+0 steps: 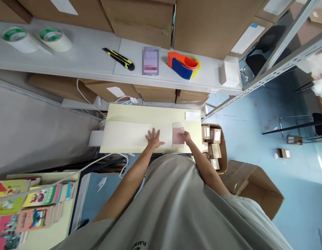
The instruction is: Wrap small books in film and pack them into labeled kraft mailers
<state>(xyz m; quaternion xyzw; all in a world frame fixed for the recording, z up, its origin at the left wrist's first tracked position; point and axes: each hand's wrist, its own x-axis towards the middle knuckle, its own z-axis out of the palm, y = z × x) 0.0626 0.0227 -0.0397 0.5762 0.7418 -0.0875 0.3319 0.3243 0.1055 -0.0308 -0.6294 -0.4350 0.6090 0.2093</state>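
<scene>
My left hand (153,139) lies flat with its fingers spread on a long white sheet (127,133) that runs across the pale yellow tabletop (145,111). Near the sheet's right end is a flat pink rectangle (178,136), with a whitish, see-through-looking strip showing at its top and bottom. My right hand (186,136) is closed at the right edge of this rectangle, fingers curled and partly hidden. A small white label or paper (192,116) lies at the table's upper right corner.
On the shelf (93,62) ahead are tape rolls (51,39), a yellow-black utility knife (119,59), a purple card (150,61) and an orange-blue tape dispenser (182,64). A carton of small boxes (215,151) stands right, an open carton (257,187) behind it. Books (41,196) lie lower left.
</scene>
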